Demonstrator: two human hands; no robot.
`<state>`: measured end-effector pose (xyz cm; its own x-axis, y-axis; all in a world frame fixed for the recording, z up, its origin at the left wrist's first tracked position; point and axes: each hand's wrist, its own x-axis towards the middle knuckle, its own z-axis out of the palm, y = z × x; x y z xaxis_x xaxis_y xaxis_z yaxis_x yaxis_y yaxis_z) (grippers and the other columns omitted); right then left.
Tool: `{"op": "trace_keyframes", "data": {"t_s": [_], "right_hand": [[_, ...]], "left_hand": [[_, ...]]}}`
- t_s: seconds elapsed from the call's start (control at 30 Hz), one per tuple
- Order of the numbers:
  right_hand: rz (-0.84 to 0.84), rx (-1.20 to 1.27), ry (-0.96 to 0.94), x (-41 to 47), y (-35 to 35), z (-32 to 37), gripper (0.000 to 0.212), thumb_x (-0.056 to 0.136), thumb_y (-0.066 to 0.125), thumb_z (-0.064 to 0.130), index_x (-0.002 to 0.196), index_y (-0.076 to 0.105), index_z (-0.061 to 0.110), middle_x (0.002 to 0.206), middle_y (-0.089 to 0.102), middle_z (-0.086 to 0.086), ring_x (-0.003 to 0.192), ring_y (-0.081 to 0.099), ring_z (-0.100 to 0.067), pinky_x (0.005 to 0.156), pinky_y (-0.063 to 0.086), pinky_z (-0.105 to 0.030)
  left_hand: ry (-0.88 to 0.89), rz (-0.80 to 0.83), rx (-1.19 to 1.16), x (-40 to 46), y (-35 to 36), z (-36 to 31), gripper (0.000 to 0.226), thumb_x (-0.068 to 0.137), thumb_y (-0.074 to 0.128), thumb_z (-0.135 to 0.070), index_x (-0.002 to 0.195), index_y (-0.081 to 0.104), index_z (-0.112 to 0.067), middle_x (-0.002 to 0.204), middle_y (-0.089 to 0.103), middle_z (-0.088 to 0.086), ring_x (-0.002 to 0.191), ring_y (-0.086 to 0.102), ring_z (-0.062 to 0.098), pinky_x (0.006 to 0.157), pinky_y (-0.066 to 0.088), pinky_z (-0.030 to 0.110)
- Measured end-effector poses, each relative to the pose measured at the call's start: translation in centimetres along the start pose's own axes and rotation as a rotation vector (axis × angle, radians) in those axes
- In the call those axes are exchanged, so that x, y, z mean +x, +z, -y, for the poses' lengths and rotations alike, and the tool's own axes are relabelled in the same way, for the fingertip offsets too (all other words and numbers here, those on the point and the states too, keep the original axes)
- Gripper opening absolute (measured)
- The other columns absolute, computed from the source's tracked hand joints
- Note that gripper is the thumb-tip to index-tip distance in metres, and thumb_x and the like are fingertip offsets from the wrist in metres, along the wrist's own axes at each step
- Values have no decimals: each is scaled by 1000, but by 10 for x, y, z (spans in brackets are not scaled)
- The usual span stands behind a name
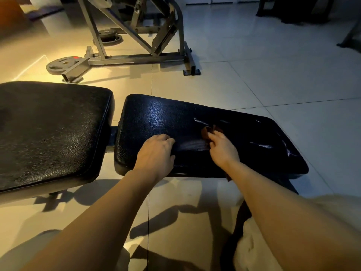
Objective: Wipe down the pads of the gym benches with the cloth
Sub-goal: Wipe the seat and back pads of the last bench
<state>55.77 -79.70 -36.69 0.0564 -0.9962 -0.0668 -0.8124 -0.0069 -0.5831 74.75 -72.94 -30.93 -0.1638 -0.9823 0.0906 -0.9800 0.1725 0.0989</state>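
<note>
Two black textured bench pads lie side by side. The larger pad (50, 132) is at the left, and the narrower pad (156, 118) with wet streaks and torn spots is at the centre right. My right hand (222, 147) grips a small brown cloth (207, 132) against the narrower pad's top. A piece of the cloth also hangs below my right wrist. My left hand (156, 151) rests on that pad's near edge, its fingers curled over the surface and holding nothing.
A grey steel machine frame (136, 55) stands on the tiled floor behind the pads, with weight plates (62, 64) lying beside it. Dark equipment (293, 10) sits at the back right. Pale fabric over my knee (273, 231) fills the lower right.
</note>
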Motion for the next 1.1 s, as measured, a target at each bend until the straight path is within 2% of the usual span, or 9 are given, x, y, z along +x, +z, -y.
{"op": "trace_keyframes", "data": {"t_s": [0.07, 0.27, 0.5, 0.6, 0.7, 0.77, 0.93, 1.0, 1.1], "right_hand": [[-7, -44, -46, -2, 6, 14, 45, 101, 40, 15, 146, 41, 22, 157, 29, 1, 143, 26, -27, 115, 27, -38], [125, 5, -418, -2, 15, 42, 47, 99, 47, 12, 144, 44, 26, 156, 31, 7, 146, 22, -19, 118, 22, -35], [32, -39, -71, 32, -4, 3, 47, 102, 40, 17, 148, 38, 26, 158, 27, 4, 143, 28, -23, 116, 27, -35], [92, -97, -265, 34, 3, 29, 53, 103, 38, 17, 152, 25, 30, 160, 23, 2, 146, 20, -25, 118, 16, -34], [191, -79, -482, 33, 9, 50, 53, 103, 40, 16, 151, 27, 34, 160, 22, 6, 148, 14, -19, 119, 14, -34], [206, -76, -476, 41, 5, 43, 53, 102, 40, 16, 150, 29, 34, 160, 21, 8, 147, 15, -18, 119, 20, -35], [168, -149, -132, 73, -16, 1, 51, 103, 35, 18, 152, 25, 29, 161, 17, 4, 146, 21, -23, 118, 22, -34], [175, -202, -153, 72, -12, 12, 52, 103, 34, 18, 153, 22, 28, 162, 16, 2, 146, 19, -26, 117, 21, -35], [199, -149, -372, 59, 1, 48, 54, 103, 37, 16, 153, 22, 31, 161, 16, 7, 148, 13, -21, 118, 15, -34]], "left_hand": [[4, -11, -1, 4, 3, 1, 51, 92, 58, -30, 139, 47, -14, 139, 48, 2, 128, 42, 21, 110, 27, 30], [-3, -75, -8, 14, 12, 1, 46, 91, 57, -31, 132, 52, -13, 134, 52, 4, 126, 44, 20, 112, 27, 31], [-26, -76, -34, 26, 13, 2, 48, 94, 55, -31, 138, 48, -12, 142, 46, 2, 131, 39, 20, 113, 22, 30], [-23, -88, -35, 30, 13, 4, 48, 95, 54, -30, 139, 47, -11, 144, 45, 2, 133, 38, 19, 113, 20, 28], [-34, -86, -45, 37, 13, 8, 48, 94, 55, -29, 137, 48, -11, 141, 48, 3, 131, 40, 19, 112, 23, 27], [-41, -88, -52, 42, 12, 10, 48, 93, 56, -30, 136, 49, -11, 139, 49, 3, 129, 41, 19, 110, 25, 27], [-41, -67, -47, 50, 12, 14, 49, 95, 55, -31, 138, 48, -10, 142, 46, 3, 130, 39, 21, 110, 24, 27], [-31, -67, -48, 54, 13, 15, 48, 94, 56, -30, 136, 50, -9, 140, 47, 5, 130, 41, 22, 110, 25, 29], [-31, -87, -46, 60, 14, 15, 47, 92, 57, -29, 133, 53, -8, 136, 51, 6, 127, 44, 22, 109, 27, 29]]}}
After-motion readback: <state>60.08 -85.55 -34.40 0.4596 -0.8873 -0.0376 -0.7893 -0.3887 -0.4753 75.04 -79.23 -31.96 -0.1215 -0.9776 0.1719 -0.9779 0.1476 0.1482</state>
